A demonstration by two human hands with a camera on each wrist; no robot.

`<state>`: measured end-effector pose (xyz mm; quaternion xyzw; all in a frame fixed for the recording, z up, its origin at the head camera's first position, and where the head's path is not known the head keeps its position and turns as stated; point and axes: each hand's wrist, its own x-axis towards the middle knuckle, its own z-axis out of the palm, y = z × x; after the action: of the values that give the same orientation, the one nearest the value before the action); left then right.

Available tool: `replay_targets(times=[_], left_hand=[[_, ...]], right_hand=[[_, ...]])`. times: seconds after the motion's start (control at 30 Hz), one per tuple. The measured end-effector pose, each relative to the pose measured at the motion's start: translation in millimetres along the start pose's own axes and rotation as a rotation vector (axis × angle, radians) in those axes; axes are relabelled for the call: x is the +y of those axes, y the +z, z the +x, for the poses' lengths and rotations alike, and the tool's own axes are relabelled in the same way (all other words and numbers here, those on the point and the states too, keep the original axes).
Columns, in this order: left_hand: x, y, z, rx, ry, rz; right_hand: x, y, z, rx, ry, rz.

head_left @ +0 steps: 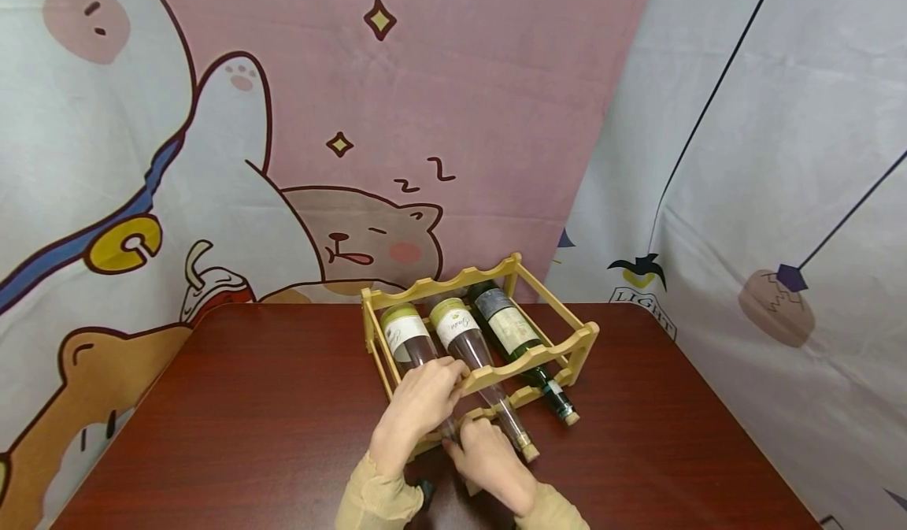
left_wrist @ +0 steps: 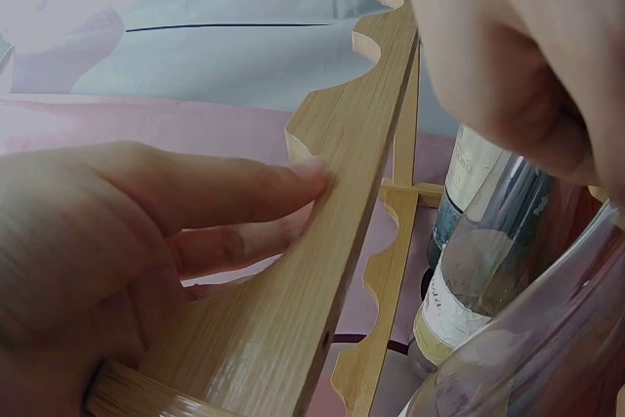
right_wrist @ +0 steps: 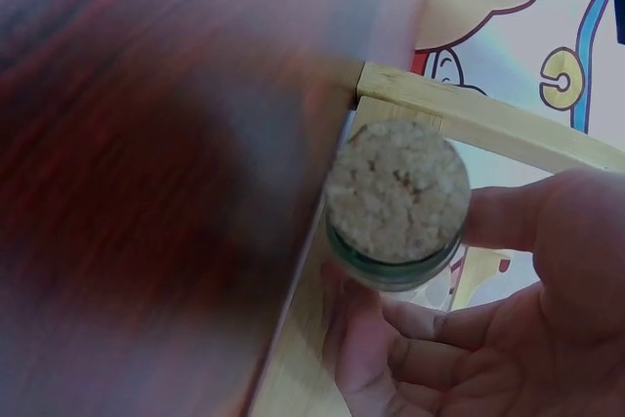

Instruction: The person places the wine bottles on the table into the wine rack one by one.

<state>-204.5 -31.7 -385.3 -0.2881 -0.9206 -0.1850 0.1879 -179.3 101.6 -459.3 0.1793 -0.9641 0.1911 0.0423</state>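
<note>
A light wooden wine rack (head_left: 567, 346) stands on the table with three corked bottles lying in it, necks toward me. My left hand (head_left: 420, 404) holds the rack's upper front rail (left_wrist: 342, 173), fingers over its scalloped board. Lower down, my right hand (head_left: 490, 459) grips the neck of the leftmost clear bottle (head_left: 407, 331). That bottle's cork (right_wrist: 397, 187) faces the right wrist camera, thumb and fingers around the neck behind it. The middle clear bottle (head_left: 464, 339) and a dark green bottle (head_left: 506, 321) lie beside it. The hands cover part of the leftmost bottle.
The dark red-brown table (head_left: 269, 412) extends on both sides of the rack. Behind it hangs a printed cloth (head_left: 496, 120) with cartoon animals, close to the rack's back.
</note>
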Motion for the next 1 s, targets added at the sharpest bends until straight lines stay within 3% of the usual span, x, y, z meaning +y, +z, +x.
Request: replay_targets(times=[0.13, 0.37, 1.0], left_hand=[[-0.1, -0.1, 0.0, -0.002, 0.001, -0.004], [0.0, -1.2, -0.8, -0.001, -0.001, 0.003], [0.6, -0.5, -0.1, 0.001, 0.0, -0.006]], right_hand=[[-0.5, 0.0, -0.3, 0.034, 0.008, -0.006], [-1.8, 1.4, -2.7, 0.132, -0.015, -0.119], [-2.0, 4.3, -3.2, 0.182, -0.061, -0.139]])
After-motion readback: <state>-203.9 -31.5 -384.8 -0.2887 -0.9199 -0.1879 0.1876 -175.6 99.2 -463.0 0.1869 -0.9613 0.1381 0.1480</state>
